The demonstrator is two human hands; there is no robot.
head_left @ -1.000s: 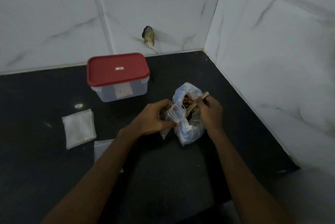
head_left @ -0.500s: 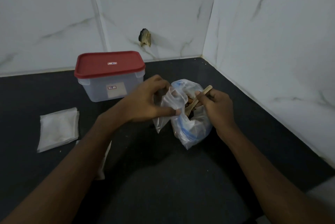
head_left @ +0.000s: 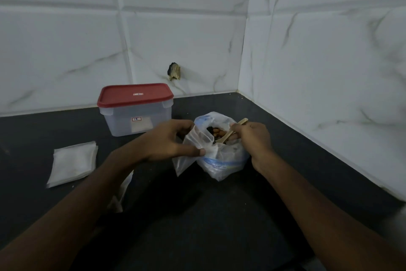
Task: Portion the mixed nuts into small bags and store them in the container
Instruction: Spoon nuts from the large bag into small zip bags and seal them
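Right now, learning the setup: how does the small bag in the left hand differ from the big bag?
The small bag hangs from the left hand; the big bag stands on the counter. The small bag looks empty; the big bag holds nuts. Both are open, translucent plastic.

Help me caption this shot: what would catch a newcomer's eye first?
The red lid of the container, back left on the dark counter, stands out first. At centre, the left hand holds a small bag open beside the nut bag, while the right hand holds a spoon in the nuts.
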